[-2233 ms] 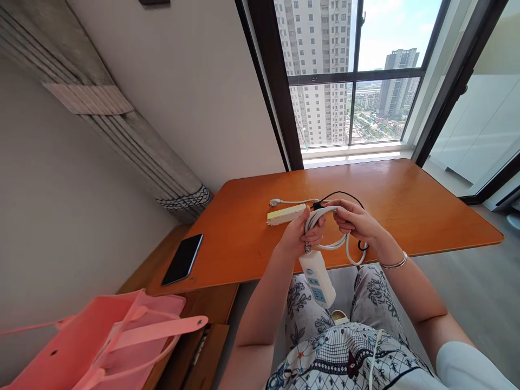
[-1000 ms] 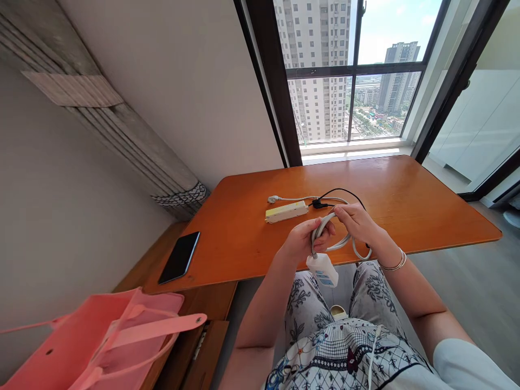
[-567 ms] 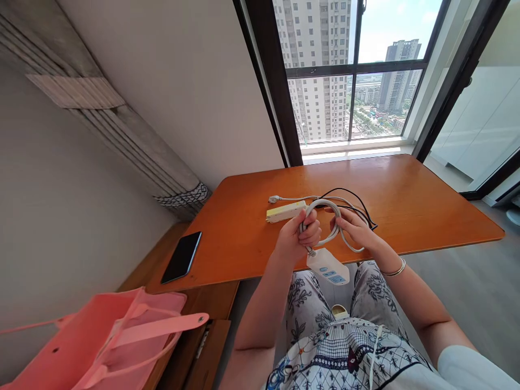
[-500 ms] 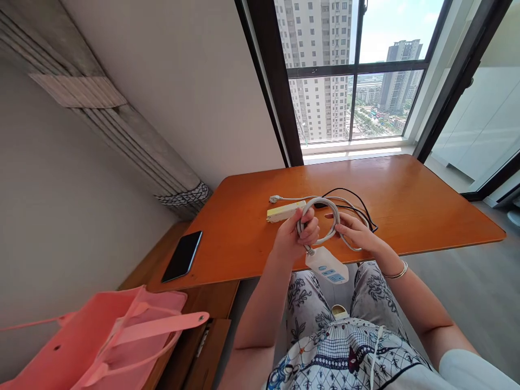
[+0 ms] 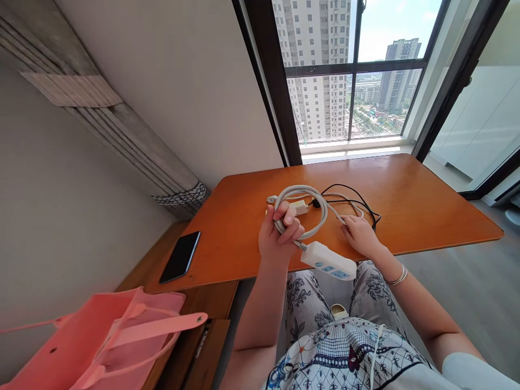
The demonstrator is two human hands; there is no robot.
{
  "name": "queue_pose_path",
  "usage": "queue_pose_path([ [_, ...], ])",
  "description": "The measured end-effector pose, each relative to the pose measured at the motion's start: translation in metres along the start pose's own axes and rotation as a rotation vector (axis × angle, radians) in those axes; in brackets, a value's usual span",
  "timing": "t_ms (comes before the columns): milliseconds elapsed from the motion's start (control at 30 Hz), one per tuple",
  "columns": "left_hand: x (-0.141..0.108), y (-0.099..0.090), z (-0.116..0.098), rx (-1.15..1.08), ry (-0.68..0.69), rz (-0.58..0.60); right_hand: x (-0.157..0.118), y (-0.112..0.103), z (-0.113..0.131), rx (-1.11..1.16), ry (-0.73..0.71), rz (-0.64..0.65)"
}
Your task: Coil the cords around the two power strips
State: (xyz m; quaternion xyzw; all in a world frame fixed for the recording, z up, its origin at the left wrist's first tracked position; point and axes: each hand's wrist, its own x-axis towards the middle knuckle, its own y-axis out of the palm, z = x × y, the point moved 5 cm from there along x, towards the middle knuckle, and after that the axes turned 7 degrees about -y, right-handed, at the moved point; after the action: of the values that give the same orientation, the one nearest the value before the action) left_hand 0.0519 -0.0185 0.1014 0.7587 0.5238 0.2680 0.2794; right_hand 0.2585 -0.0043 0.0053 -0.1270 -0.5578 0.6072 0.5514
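Observation:
My left hand (image 5: 280,230) is closed around the coiled white cord (image 5: 322,219) of a power strip. The white power strip (image 5: 330,261), with blue-marked sockets, hangs from that cord at the table's front edge. My right hand (image 5: 361,234) pinches a stretch of the same cord, to the right of the loops. The cord's plug (image 5: 271,200) lies on the table behind my left hand. A pale yellowish block (image 5: 299,207), perhaps another power strip, is partly hidden by my left hand and the loops. Its black cable (image 5: 361,199) curves to the right.
The orange-brown wooden table (image 5: 430,211) stretches to the window. At its left end lies a black phone (image 5: 181,257). A pink bag (image 5: 109,336) rests at lower left on a wooden bench (image 5: 211,346). A curtain (image 5: 134,138) hangs along the left wall.
My left hand has moved slightly left and turned, with the loops now spread wider and higher. My right hand has shifted right along the cord. The hanging strip has swung right and up.

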Motion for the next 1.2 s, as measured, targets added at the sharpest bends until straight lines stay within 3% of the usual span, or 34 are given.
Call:
queue_pose_path([
  [133, 0.004, -0.003, -0.012, 0.065, 0.166, -0.042, -0.014, 0.011, 0.014, -0.09, -0.132, 0.048],
  [333, 0.016, -0.01, -0.003, 0.253, 0.29, -0.126, -0.013, -0.017, 0.036, -0.132, -0.349, -0.058],
  [467, 0.017, -0.008, 0.012, 0.318, 0.294, -0.151, -0.01, -0.033, 0.063, -0.108, -0.437, -0.138],
  [600, 0.011, -0.004, 0.027, 0.426, 0.238, -0.076, -0.008, -0.039, 0.093, 0.032, -0.529, -0.18],
  [733, 0.005, -0.007, 0.033, 0.568, 0.144, -0.02, -0.006, -0.046, 0.101, 0.201, -0.458, -0.238],
  [967, 0.0, 0.001, 0.03, 0.852, 0.051, 0.045, 0.006, -0.06, 0.078, 0.25, -0.241, -0.293],
  [1200, -0.006, -0.006, 0.018, 0.612, 0.112, -0.148, 0.006, -0.041, 0.04, 0.424, -0.091, -0.054],
])
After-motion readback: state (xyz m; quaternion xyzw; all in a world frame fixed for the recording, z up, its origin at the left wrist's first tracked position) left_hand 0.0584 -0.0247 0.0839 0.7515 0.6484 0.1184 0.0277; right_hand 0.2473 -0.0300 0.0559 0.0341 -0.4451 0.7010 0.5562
